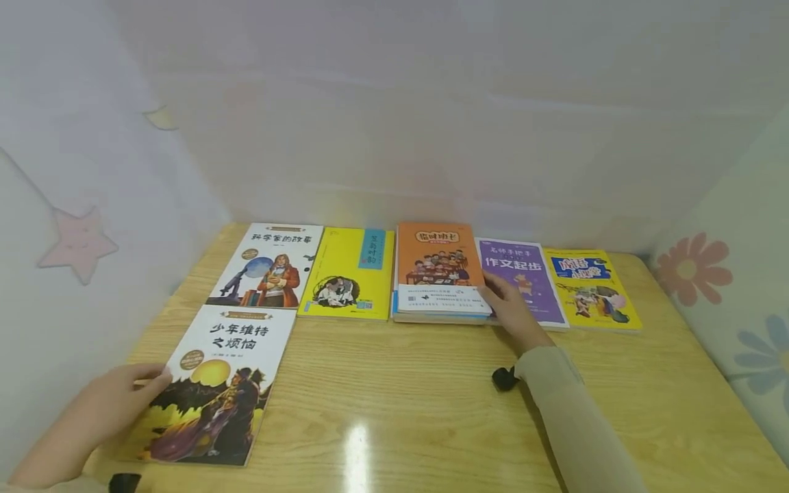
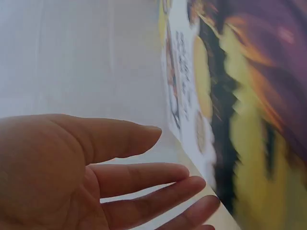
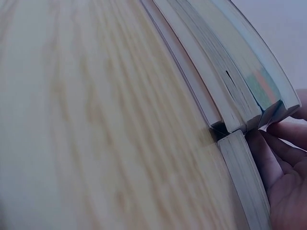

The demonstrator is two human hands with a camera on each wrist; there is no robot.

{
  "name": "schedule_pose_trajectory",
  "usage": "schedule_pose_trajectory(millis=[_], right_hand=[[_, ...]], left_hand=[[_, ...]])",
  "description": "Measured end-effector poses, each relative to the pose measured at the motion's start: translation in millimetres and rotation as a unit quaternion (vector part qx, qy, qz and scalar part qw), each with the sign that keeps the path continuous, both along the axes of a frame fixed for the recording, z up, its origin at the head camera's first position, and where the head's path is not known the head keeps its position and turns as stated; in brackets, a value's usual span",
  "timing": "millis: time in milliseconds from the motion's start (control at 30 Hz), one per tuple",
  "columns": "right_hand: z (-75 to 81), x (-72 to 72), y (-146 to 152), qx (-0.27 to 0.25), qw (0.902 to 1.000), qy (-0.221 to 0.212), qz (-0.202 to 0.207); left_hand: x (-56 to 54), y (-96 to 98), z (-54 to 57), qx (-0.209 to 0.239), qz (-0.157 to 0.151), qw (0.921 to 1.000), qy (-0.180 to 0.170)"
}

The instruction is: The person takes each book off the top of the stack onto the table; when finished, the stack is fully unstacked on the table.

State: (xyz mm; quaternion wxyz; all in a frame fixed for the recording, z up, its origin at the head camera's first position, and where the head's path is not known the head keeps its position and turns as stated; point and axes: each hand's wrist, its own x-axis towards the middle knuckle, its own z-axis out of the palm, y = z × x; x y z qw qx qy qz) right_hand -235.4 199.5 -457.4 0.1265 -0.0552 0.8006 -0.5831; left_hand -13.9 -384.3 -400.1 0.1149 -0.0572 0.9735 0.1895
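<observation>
- head view: left hand (image 1: pixel 117 394), fingers parted, empty, beside the front-left book (image 1: pixel 222 390)
- right hand (image 1: pixel 514 308) pinches the right edge of the book stack (image 1: pixel 440 263), between yellow book (image 1: pixel 364 284) and purple book (image 1: pixel 542 291)

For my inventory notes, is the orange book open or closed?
Closed: the orange book shows its front upward, with no inner pages spread.

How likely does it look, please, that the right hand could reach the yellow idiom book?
Probably yes: the right hand is close, with only the flat purple composition book between, and the yellow idiom book lies face up. It would first have to leave the orange book.
</observation>
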Motion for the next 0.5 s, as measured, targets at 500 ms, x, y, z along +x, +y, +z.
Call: schedule_pose_trajectory(millis=[500], right_hand=[[-0.7, 0.1, 2, -0.02, 0.9996, 0.012, 0.017]], left_hand=[[-120.9, 148.8, 17.9, 0.319, -0.075, 0.944, 0.039]])
